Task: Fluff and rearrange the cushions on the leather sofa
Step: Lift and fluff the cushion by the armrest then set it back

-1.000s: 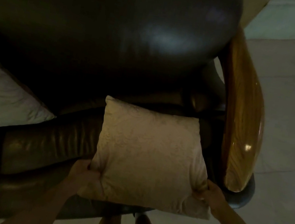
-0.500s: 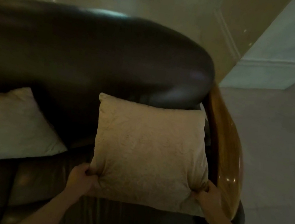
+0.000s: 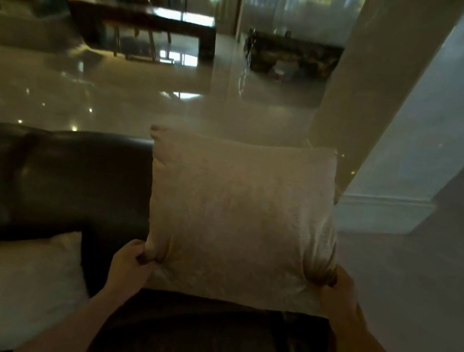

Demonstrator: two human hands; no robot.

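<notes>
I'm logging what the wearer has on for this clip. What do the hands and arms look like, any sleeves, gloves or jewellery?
Both hands are bare: no gloves on the left hand or the right hand. Both forearms are uncovered as far as the frame shows, with no sleeve edge in view. No watch, ring or bracelet can be made out, though the dim, soft picture could hide small items.

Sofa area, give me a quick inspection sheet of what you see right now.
Surface: dark leather sofa, seat and backrest visible.
Job's things: beige cushion held upright above the seat; white cushion lying on the seat to its left.
Clutter: nothing seen on the sofa.
Grippers: left hand and right hand each pinch a lower corner of the beige cushion.
Cables: nothing seen.
Surroundings: glossy floor, pale column, dark table far behind.
</notes>
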